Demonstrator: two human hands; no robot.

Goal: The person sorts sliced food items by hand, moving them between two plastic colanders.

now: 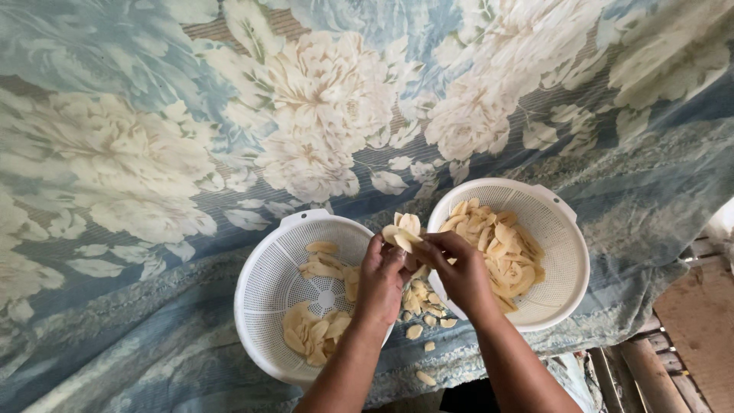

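— Fingers first: how do they stand in the head view?

— Both sets are curled in close. The left hand (382, 277) and the right hand (457, 269) meet between the two baskets, fingertips nearly touching, and together they pinch a small stack of pale slices (403, 232). The slices fan upward out of the fingertips, just above both hands.

— And the surface under them?

— A blue cloth with large cream flowers (153, 153) covers everything, spread over what looks like a slatted base. At the lower right edge, beyond the cloth, bare wooden poles and a plank (688, 336) show.

— Where does everything lie, taking the held slices as the mark?

— The left white basket (260, 306) sits below and left of them, thinly filled with slices (313, 336). The right white basket (566, 252) sits just to their right, heaped with yellower slices (505, 256). Loose slices (422, 313) lie on the cloth directly below them, between the baskets and under the wrists.
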